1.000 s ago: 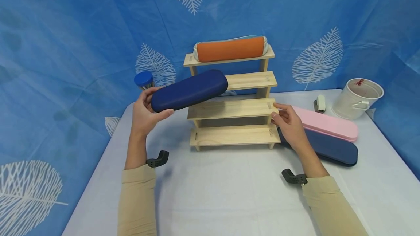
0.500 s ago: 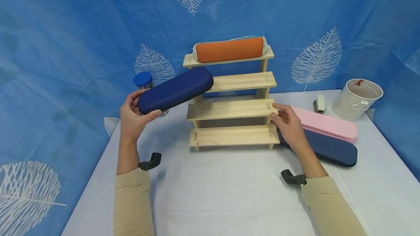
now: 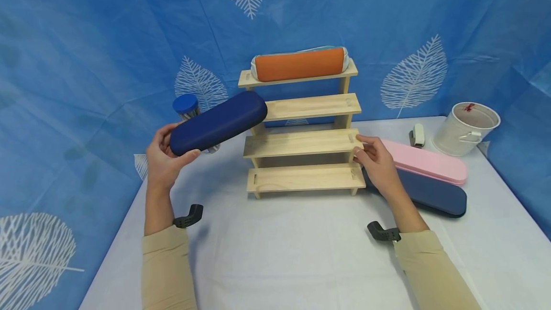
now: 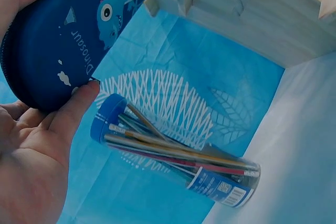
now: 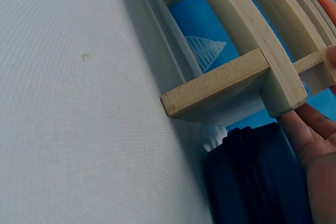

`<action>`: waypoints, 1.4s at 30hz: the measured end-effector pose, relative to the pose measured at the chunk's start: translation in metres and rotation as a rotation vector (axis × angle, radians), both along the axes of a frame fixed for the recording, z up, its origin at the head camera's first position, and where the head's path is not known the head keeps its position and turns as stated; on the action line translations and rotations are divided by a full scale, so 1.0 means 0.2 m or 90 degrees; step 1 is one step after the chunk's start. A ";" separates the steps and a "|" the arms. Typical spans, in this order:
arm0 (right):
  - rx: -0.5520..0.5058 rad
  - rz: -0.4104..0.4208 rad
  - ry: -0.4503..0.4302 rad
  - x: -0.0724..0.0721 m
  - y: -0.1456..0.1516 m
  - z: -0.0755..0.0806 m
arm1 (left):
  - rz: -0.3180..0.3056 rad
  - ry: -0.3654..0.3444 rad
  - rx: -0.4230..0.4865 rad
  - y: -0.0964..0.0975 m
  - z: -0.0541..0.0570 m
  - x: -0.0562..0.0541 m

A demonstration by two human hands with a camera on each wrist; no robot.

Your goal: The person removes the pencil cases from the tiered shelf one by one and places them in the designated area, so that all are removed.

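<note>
My left hand (image 3: 165, 159) grips one end of a dark blue zipped pencil case (image 3: 218, 122), held tilted in the air left of a wooden tiered shelf (image 3: 303, 143). The left wrist view shows a dinosaur print on this case (image 4: 79, 30). Behind it stands a clear tube of pencils (image 4: 178, 150) with a blue lid. My right hand (image 3: 379, 161) pinches the right end of the shelf's second tier from the bottom. Beneath that hand lies another navy zipped case (image 5: 257, 177). An orange pencil case (image 3: 300, 64) rests on the top tier.
A pink case (image 3: 424, 160) lies right of the shelf, partly beside the navy case (image 3: 430, 193). Farther back are a small stapler (image 3: 417, 136) and a white metal bucket (image 3: 467, 128). A blue leaf-patterned cloth (image 3: 301, 8) hangs behind the white-covered table (image 3: 275, 252).
My left hand has moved left with the dark blue pencil case, away from the shelf, uncovering more of the upper tiers. The right hand keeps its hold on the shelf.
</note>
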State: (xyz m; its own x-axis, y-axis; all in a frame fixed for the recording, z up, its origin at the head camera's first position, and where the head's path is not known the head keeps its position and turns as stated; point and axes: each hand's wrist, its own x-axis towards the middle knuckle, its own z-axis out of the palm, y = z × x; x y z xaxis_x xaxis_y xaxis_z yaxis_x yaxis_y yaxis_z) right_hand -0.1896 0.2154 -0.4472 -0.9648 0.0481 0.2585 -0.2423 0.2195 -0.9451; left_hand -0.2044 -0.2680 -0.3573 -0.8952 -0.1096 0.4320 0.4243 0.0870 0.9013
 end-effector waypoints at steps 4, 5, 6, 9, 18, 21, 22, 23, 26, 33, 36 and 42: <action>0.006 -0.007 0.005 -0.02 0.01 -0.04 | -0.004 -0.004 0.027 -0.03 -0.01 0.01; 0.008 -0.008 0.007 -0.03 0.01 -0.04 | -0.007 -0.003 0.035 -0.04 -0.01 0.01; 0.010 -0.008 0.008 -0.02 0.00 -0.04 | -0.010 -0.002 0.044 -0.05 -0.01 0.01; 0.013 -0.009 0.004 -0.02 0.00 -0.04 | -0.012 0.002 0.053 -0.07 -0.01 0.02; 0.006 -0.008 -0.002 -0.01 0.01 -0.03 | 0.021 -0.004 0.044 -0.14 -0.03 0.06; 0.010 -0.008 -0.003 -0.01 0.01 -0.02 | 0.026 -0.008 0.046 -0.17 -0.04 0.07; 0.013 -0.009 -0.002 -0.01 0.01 -0.02 | 0.029 -0.011 0.048 -0.17 -0.04 0.07; 0.016 -0.011 -0.001 -0.01 0.01 -0.02 | 0.032 -0.012 0.048 -0.18 -0.05 0.08; 0.018 -0.009 -0.001 -0.01 0.01 -0.02 | 0.037 -0.018 0.062 -0.20 -0.06 0.09; 0.019 0.000 -0.005 0.00 -0.01 -0.02 | 0.099 -0.101 0.062 -0.25 -0.12 0.12; 0.026 -0.005 0.000 0.02 -0.01 0.01 | 0.107 -0.127 0.046 -0.26 -0.15 0.12; 0.042 -0.007 -0.004 0.06 -0.04 0.10 | 0.116 -0.153 0.029 -0.27 -0.20 0.10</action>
